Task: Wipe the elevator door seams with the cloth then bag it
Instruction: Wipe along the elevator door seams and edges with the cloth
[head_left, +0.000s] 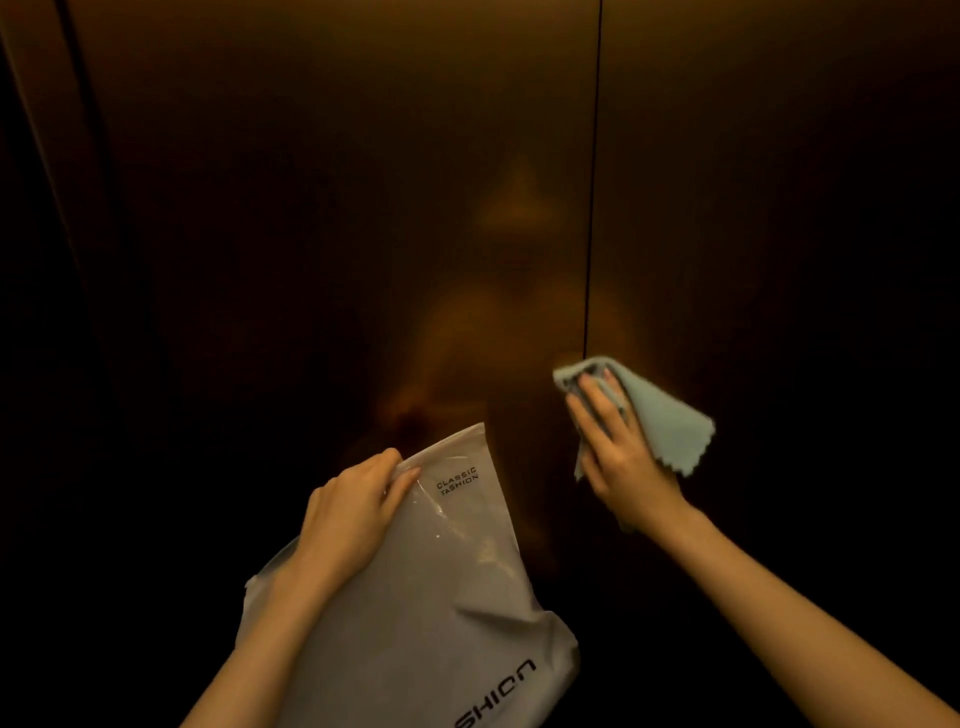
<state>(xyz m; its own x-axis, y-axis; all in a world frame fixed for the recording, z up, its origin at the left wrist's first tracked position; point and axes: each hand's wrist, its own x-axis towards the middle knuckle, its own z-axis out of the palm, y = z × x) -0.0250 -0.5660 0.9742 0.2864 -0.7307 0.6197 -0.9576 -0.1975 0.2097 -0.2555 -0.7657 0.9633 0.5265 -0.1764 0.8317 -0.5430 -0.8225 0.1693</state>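
Your right hand (618, 447) has the pale blue cloth (660, 410) pressed against the elevator door (337, 208), right where the dark centre seam (592, 208) runs down and disappears behind the fabric. The cloth is draped over and under your fingers (592, 400), which lie fairly straight and flat against the metal, so the palm pushes the fabric into the joint rather than clutching it. One scalloped corner hangs loose to the right of your wrist. That flat hold looks chosen to give a broad wiping face along the seam.

Your left hand (353, 514) grips the top edge of the grey plastic bag (431, 597), with the fingers curled over its rim and the thumb in front, near the small printed lettering. You hold the bag low and to the left of the seam, apart from the door, probably so it stays ready and out of the wiping path. Its mouth appears flat; whether it is open cannot be told here.

By the look of it, wiping is under way and bagging is not yet begun. The seam at the far left edge (78, 156) of the door sits well apart from both hands.
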